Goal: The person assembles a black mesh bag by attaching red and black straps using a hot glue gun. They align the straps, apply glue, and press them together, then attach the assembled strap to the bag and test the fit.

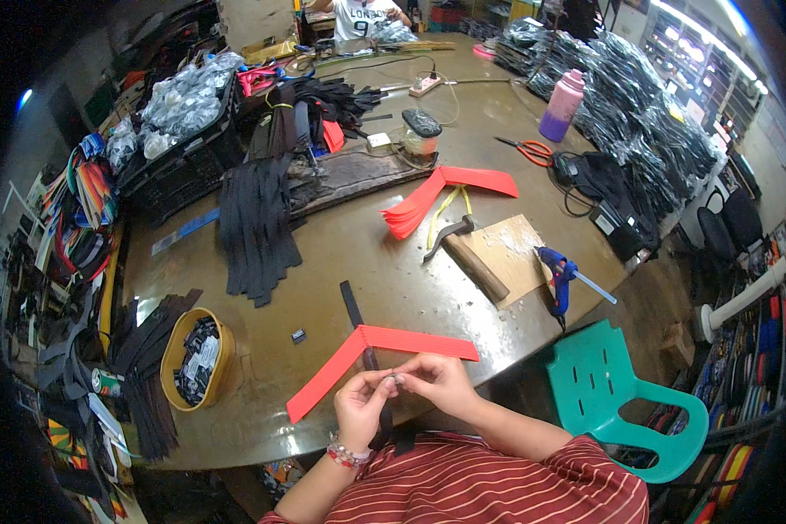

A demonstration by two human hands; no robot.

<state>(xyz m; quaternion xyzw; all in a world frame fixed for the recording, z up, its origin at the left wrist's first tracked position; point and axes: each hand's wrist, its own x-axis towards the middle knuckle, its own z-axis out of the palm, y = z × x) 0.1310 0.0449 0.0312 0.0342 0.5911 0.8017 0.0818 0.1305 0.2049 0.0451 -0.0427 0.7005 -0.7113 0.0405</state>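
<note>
Close to my body at the table's front edge, my left hand (363,407) and my right hand (438,382) meet fingertip to fingertip. Both pinch a small greyish piece (399,379), mostly covered by the fingers; its kind is unclear. A black strap (350,302) lies on the table, passes by a bent bundle of red strips (327,377) and runs down behind my left hand. The red bundle spreads to both sides just beyond my fingers. A small dark buckle-like piece (299,335) lies farther left.
At left stand a yellow tub (224,371) of small black parts and black straps (255,231). Ahead are more red strips (480,181), a hammer (476,266), a blue glue gun (560,284), orange-handled scissors (533,152) and a bottle (562,106). A green chair (598,375) stands right. Another person (358,19) is at the far end.
</note>
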